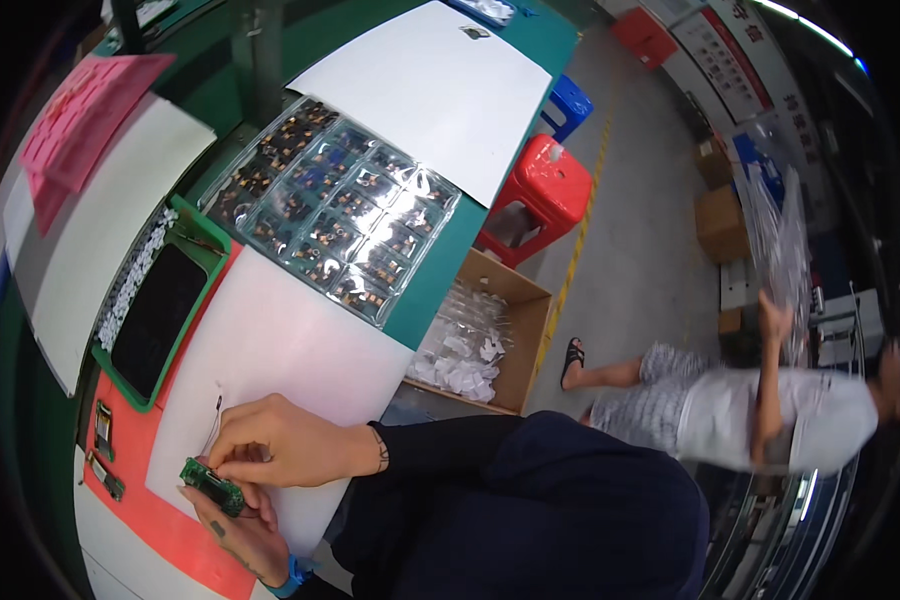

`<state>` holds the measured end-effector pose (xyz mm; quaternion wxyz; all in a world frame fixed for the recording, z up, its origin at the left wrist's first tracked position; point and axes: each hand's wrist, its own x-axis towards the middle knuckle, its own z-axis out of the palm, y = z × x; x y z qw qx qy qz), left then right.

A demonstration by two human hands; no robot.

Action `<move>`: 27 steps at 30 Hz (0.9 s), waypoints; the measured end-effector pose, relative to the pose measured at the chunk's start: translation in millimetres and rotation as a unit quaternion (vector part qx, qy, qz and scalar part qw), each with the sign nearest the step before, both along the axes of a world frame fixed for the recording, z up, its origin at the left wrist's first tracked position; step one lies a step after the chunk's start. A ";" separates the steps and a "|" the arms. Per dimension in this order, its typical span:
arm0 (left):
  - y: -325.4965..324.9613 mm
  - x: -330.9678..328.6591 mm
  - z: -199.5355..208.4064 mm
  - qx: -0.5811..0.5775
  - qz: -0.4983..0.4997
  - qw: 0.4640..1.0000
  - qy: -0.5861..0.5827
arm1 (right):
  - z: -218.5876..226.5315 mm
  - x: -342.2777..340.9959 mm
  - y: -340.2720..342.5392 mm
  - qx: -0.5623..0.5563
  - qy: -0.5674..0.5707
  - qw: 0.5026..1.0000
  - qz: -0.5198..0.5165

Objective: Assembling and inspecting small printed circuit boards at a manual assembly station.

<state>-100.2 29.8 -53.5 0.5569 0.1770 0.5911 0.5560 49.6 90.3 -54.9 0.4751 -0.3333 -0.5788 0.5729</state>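
My left hand (240, 535), a blue band at its wrist, is closed around a small green circuit board (213, 487). The board is held tilted above the white mat (270, 340). From above, my right hand (295, 442) reaches over the board's edge with thumb and fingers pinched together. What lies between those fingertips is too small to make out. A thin wire (216, 412) with a dark tip sticks out past the right fingers, over the mat. Two small boards, a nearer board (105, 477) and a farther board (103, 430), rest on the red strip to the left.
Beyond the mat lies a clear compartment tray (345, 205) of small parts. A green bin (205, 290) holds white pieces and a black panel. Right of the bench stand a cardboard box (537, 352) of plastic scraps and a red stool (560, 170). Another person (740, 410) carries clear plastic.
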 end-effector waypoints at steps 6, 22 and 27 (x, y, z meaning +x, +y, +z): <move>4.1 -6.3 -7.6 0.018 -0.066 0.996 0.059 | -5.8 -4.9 0.8 0.000 0.000 1.000 0.010; -20.5 -50.6 -46.2 0.204 -0.257 0.940 -0.096 | -53.0 -42.8 -47.5 -0.030 -0.008 0.999 0.038; -29.6 -66.9 -47.3 0.172 -0.126 0.973 -0.089 | -35.5 -50.0 -32.9 0.006 -0.063 0.996 0.064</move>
